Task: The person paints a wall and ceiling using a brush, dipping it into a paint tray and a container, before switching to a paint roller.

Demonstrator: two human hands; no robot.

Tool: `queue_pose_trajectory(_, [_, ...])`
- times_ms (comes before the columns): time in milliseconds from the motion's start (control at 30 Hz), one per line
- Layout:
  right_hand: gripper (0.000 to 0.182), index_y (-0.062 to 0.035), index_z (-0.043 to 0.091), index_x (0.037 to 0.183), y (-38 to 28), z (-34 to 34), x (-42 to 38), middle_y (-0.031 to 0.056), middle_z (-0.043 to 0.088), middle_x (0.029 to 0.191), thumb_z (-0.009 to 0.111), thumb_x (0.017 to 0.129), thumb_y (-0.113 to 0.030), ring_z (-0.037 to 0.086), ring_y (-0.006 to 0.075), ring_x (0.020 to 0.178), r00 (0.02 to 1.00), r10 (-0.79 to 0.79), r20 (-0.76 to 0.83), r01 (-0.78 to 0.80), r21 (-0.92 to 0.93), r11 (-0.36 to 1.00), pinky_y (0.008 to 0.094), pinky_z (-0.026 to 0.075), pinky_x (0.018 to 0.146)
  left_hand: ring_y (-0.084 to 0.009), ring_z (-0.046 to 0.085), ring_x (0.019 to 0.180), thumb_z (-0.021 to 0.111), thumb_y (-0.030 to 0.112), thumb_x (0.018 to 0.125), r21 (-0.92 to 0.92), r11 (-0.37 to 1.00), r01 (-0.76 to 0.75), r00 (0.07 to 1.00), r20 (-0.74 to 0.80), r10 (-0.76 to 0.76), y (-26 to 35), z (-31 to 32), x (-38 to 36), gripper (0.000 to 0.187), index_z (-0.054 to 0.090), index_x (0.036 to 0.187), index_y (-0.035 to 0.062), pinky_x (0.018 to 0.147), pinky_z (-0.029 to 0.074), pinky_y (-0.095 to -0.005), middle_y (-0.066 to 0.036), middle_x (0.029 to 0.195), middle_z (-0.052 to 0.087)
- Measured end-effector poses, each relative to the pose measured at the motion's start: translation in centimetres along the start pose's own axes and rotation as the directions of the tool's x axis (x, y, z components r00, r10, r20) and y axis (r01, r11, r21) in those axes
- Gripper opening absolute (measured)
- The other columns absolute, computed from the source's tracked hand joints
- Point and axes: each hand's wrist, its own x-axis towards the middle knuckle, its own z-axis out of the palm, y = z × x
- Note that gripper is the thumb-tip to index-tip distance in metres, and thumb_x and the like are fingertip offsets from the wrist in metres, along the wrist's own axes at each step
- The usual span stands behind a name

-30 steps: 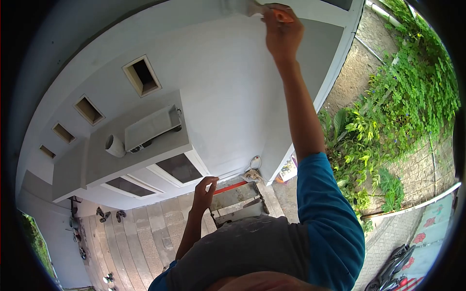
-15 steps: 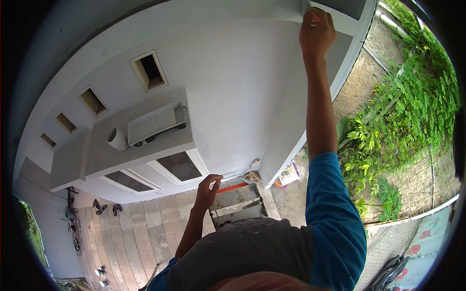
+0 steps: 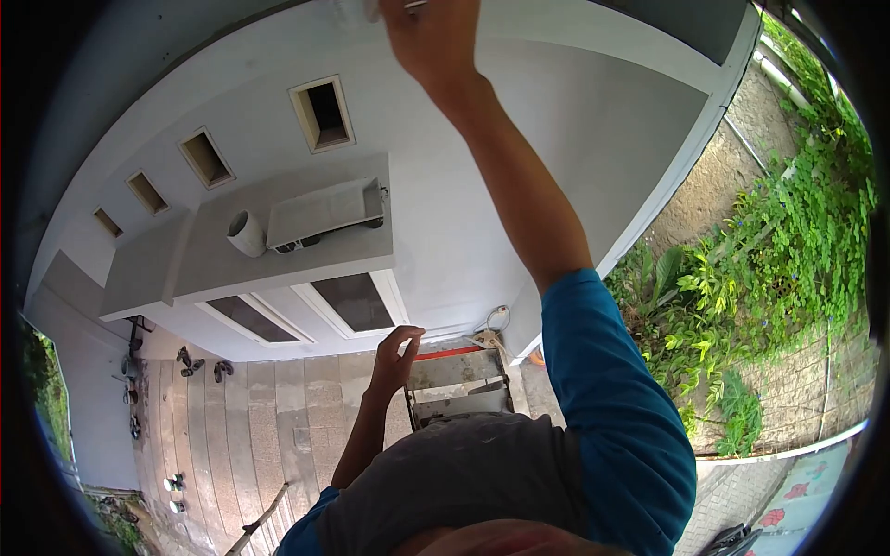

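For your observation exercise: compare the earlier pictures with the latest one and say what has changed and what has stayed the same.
The right hand, raised against the white wall, swept toward the right corner, then back left along the top edge; its orange-handled brush is now almost out of view. The left hand stayed at the top of the ladder.

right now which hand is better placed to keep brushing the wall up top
Right. The right hand is raised against the grey wall, gripping something; the left hand is low, on the ladder top.
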Motion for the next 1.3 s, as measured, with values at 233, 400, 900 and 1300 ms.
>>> queue_pose_trajectory(233, [0.008,-0.0033,0.071,0.087,4.7,-16.7,0.0,0.0081,0.072,0.079,0.07,0.087,-0.011,0.071,0.0192,0.071,0.972,-0.099,-0.212,-0.041,-0.574,0.818,0.0321,0.056,0.066,-0.0258,0.069,0.104,0.06,0.007,0.098,-0.034,0.998,-0.059,0.998,0.028,0.06,-1.6,-0.2,0.2,0.013,0.067,0.107,-0.0007,0.092,0.051,-0.0353,-0.014,0.106,0.072])
queue_pose_trajectory(400, [0.004,-0.0071,0.068,0.085,5.2,-18.1,-0.9,0.0073,0.07,0.08,0.07,0.085,-0.01,0.07,0.0246,0.07,0.963,-0.105,-0.248,-0.096,-0.681,0.726,0.0358,0.056,0.064,-0.0261,0.069,0.103,0.06,0.007,0.098,-0.028,0.998,-0.048,0.998,0.031,0.049,-1.5,-0.5,0.4,0.013,0.067,0.106,-0.0006,0.092,0.051,-0.0351,-0.014,0.106,0.072])
queue_pose_trajectory(900, [0.015,-0.0094,0.064,0.088,-7.7,10.7,-8.3,0.0079,0.062,0.08,0.074,0.08,-0.003,0.063,0.0263,0.061,0.998,-0.018,0.055,0.015,0.05,0.999,0.0365,0.051,0.052,-0.0258,0.068,0.105,0.059,0.01,0.1,-0.009,1.0,-0.017,0.999,-0.04,0.017,-0.3,-2.7,-0.2,0.017,0.069,0.109,0.0003,0.095,0.05,-0.0349,-0.014,0.108,0.071])
queue_pose_trajectory(1300, [0.008,-0.0012,0.069,0.094,4.8,-15.4,-5.6,0.0103,0.069,0.085,0.071,0.086,-0.003,0.068,0.0208,0.073,0.982,-0.017,-0.191,-0.072,-0.45,0.89,0.0295,0.054,0.069,-0.0241,0.068,0.105,0.058,0.013,0.101,-0.075,0.997,0.013,1.0,0.03,-0.011,-1.6,-1.4,0.8,0.019,0.07,0.107,-0.0008,0.095,0.05,-0.0352,-0.013,0.108,0.072])
